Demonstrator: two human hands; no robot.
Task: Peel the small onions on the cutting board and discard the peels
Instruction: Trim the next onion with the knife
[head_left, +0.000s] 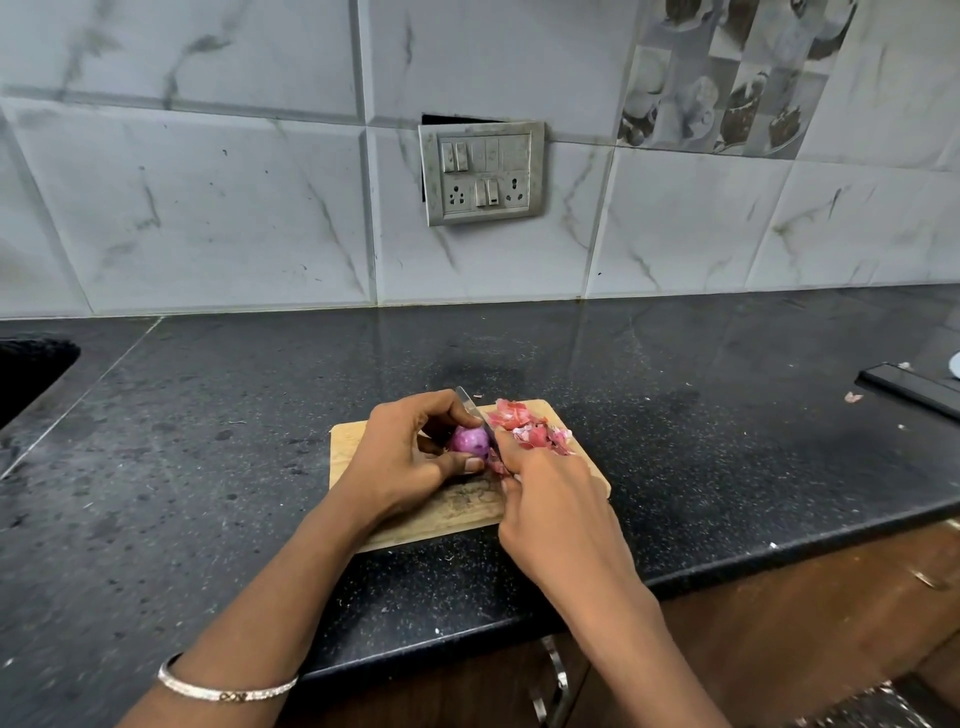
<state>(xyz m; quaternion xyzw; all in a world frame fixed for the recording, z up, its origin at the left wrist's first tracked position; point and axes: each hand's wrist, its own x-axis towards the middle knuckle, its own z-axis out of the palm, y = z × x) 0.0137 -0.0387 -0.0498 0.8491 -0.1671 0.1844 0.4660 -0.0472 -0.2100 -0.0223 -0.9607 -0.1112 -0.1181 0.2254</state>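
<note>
Going left to right: my left hand (405, 457) is holding one small onion (470, 440), fingers (441, 406) and thumb curling round it, just above the cutting board (353, 441). The onion is looking purple and glossy, so I'm judging most of the dry skin is off. A scrap seems to be hanging at its right side. My right hand (550, 499) is gripping a knife (474, 413), fingers closing on the handle, which is hidden under the hand. The blade is touching the onion's right side. Peels (530, 428) are piling up on the far right part of the board, not discarded yet. One stray peel (853, 397) is lying on the counter (208, 415), well to the right. Counting: one onion, one knife, one board, one pile of peels, one stray peel. I'm not seeing other onions, and can't tell if any are hiding behind my hands. Remaining, I'm guessing: finishing this onion and clearing all the peels.
</note>
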